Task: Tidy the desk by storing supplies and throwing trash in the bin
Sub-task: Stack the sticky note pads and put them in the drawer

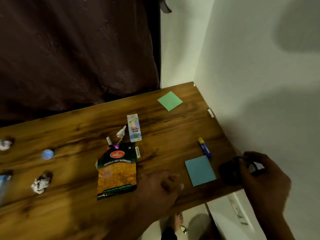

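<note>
My right hand (263,177) grips a small black object (230,174) at the right edge of the wooden desk (173,132); what it is stays unclear. My left hand (159,189) hovers over the desk with its fingers loosely curled and holds nothing. Between my hands lies a blue sticky-note pad (200,170), with a glue stick (204,147) just beyond it. An empty snack packet (116,172) lies left of my left hand. A milkshake carton (134,128), a candy wrapper (121,132) and a green sticky-note pad (170,100) lie farther back.
Crumpled paper balls (40,183) (5,144) and a blue bottle cap (47,154) lie at the left. A dark curtain (78,49) hangs behind the desk. A white wall (259,66) borders the right edge, with a socket (239,213) below. The floor (195,220) shows under the desk corner.
</note>
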